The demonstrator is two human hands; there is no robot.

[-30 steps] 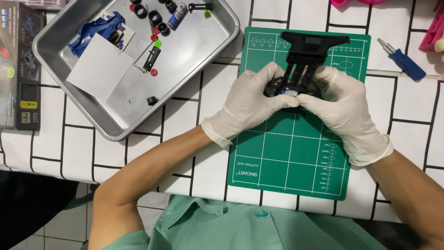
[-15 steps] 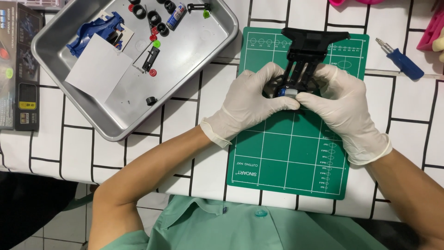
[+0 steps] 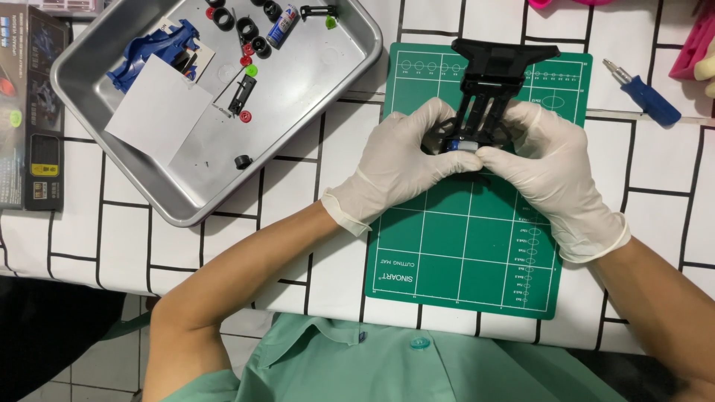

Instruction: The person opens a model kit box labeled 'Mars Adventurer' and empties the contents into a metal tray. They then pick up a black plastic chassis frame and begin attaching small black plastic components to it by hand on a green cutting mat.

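1. Gripping a black toy-car chassis (image 3: 491,89) from both sides, the left hand (image 3: 402,160) and the right hand (image 3: 547,167), both in white gloves, clench around its near end above the green cutting mat (image 3: 465,246); the chassis sits at about 12 o'clock on the mat, its wide bumper pointing away from the person.
2. Pinched between the thumbs is a small silvery-blue part (image 3: 463,145), seemingly a motor, pressed against the frame; whether it is fully seated I cannot tell.
3. Judging by the bare frame, the build looks early: no wheels or body shell are on it.
4. Lying in the metal tray (image 3: 328,97) at 10 o'clock are the loose pieces: a blue body shell (image 3: 145,52), black tyres (image 3: 249,33), small red and green parts, and a white paper sheet (image 3: 156,112).
5. Resting untouched at 2 o'clock on the tiled tablecloth is a blue screwdriver (image 3: 644,93), so fastening appears still to come.
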